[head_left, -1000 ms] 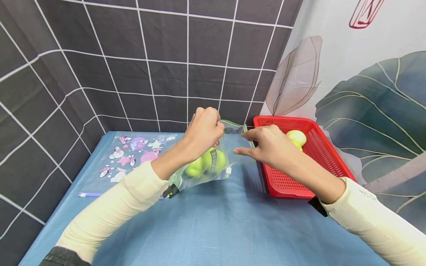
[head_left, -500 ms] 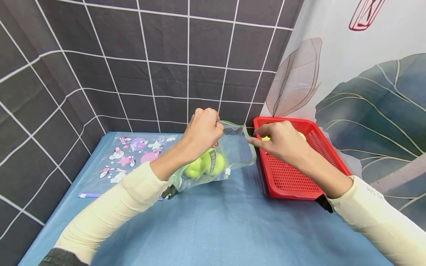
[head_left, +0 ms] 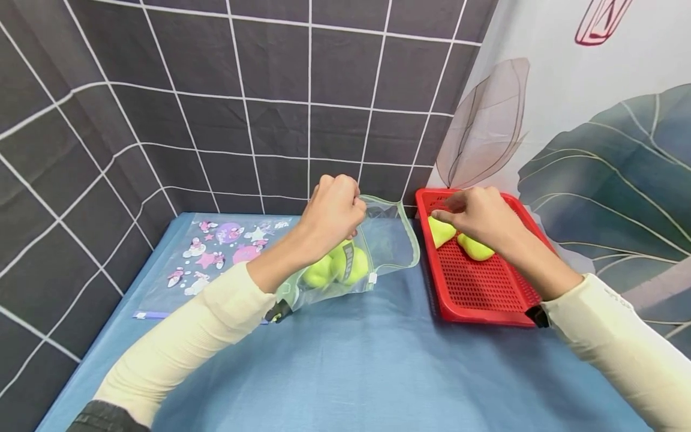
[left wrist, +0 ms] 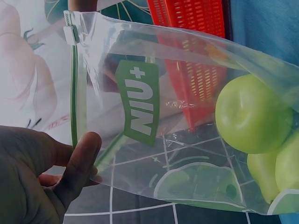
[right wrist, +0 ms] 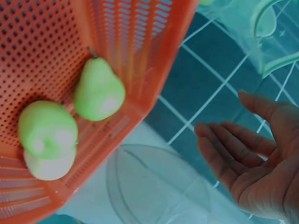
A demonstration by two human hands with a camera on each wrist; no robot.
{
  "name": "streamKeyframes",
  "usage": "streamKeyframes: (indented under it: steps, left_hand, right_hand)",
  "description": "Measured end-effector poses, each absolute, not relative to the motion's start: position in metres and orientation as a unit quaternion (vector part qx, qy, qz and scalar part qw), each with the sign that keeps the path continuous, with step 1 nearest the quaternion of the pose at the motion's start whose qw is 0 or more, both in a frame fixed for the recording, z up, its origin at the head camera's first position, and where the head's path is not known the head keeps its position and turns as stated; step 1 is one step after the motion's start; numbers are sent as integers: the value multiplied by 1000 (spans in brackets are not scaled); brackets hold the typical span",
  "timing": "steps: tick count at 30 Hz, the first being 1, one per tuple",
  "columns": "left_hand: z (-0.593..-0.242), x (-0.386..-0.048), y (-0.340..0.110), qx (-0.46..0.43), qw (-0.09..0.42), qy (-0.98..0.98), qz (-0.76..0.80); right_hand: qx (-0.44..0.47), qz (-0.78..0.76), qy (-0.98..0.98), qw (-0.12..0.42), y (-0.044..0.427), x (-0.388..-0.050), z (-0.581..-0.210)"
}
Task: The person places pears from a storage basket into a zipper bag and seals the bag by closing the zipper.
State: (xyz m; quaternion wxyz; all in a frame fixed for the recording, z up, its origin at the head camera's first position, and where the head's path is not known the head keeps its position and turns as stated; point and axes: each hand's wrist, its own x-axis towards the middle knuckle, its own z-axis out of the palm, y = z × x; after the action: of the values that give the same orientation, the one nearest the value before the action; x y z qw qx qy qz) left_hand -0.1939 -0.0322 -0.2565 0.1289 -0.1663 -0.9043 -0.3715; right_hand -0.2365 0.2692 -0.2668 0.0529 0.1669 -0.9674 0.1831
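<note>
In the left wrist view my left hand [left wrist: 44, 172] pinches the rim of a clear green-edged zip bag [left wrist: 187, 158], its slider at the far corner. Inside the bag lie a green apple [left wrist: 252, 114] and other green fruit. The bag's mouth faces right in the head view, standing apart. My right hand [head_left: 483, 216] is above the red basket [head_left: 464, 315], fingers loosely bent, holding nothing. Below it in the basket are a green pear [right wrist: 99, 91] and rounder green fruit [right wrist: 46, 130], seen in the right wrist view.
A flat clear bag [head_left: 202, 258] with pink and purple prints and a purple zip lies at the left of the blue-covered table [head_left: 345, 360]. A dark tiled-pattern cloth [head_left: 275, 72] rises behind; a leaf-patterned white curtain [head_left: 540, 120] hangs at the right.
My right hand has moved right, from the bag's mouth to above the basket. The bag's mouth has spread wider, while my left hand keeps its grip in nearly the same place.
</note>
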Motion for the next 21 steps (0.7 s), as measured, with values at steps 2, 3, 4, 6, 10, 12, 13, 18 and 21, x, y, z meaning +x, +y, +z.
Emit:
streamKeyframes:
  steps: [2, 3, 4, 6, 10, 12, 13, 18, 21]
  left_hand:
    - [-256, -194, -32, -167, 132, -904, -370]
    - [-256, -194, -32, -167, 133, -904, -371]
    - [-256, -194, -32, -167, 134, -904, -370]
    - [-256, -195, -32, -167, 137, -903, -370]
    - [-258, -195, -33, -170, 140, -902, -372]
    - [-258, -196, -33, -170, 138, -902, -373]
    - [-258, -196, -34, -169, 136, -902, -373]
    - [-259, -196, -33, -165, 129, -904, -374]
    - [-258, -195, -33, -165, 128, -904, -372]
  right_hand:
    - [158, 181, -969, 49, 274, -240, -268]
    - [154, 180, -970, 46, 276, -242, -269]
    - [150, 178, -972, 43, 278, -245, -269]
    - [144, 174, -974, 37, 282, -249, -270]
    - [131, 165, -977, 31, 290, -256, -274]
    - [124, 163, -978, 31, 294, -259, -277]
    - [123, 162, -979, 32, 296, -260, -279]
    - [113, 155, -981, 25, 304, -269, -287]
    - [99, 149, -984, 4, 308, -273, -291]
